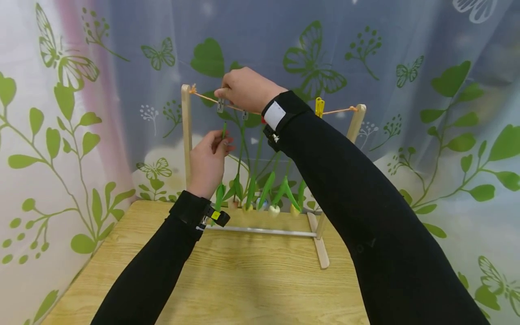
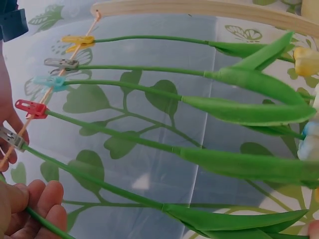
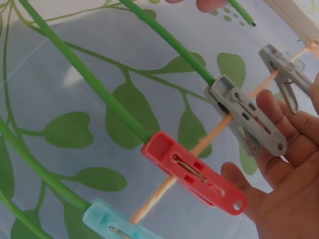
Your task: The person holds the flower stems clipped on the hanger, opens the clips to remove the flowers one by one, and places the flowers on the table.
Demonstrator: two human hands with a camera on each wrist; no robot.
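Observation:
My left hand [image 1: 211, 155] pinches the green stem [image 2: 47, 222] of an artificial tulip between thumb and fingers, its cut end [image 3: 253, 23] pointing up below the cord. The leaf [image 1: 220, 195] of this tulip hangs beside the left wrist; its bloom is hidden. Above, my right hand [image 1: 248, 88] pinches a grey clothespin [image 3: 285, 73] at the left part of the orange cord [image 3: 212, 134]. Close by on the cord, another grey clothespin [image 3: 244, 117] grips a tulip stem. A red clothespin [image 3: 192, 172] and a light blue clothespin [image 3: 117, 221] follow, each with a stem.
A wooden frame, with a left post [image 1: 186, 135] and a right post [image 1: 356, 122], carries the cord over a wood-grain table [image 1: 252, 280]. Several tulips hang bloom down. A yellow clothespin [image 1: 319, 107] sits toward the right. Behind is a leaf-and-butterfly curtain [image 1: 260, 27].

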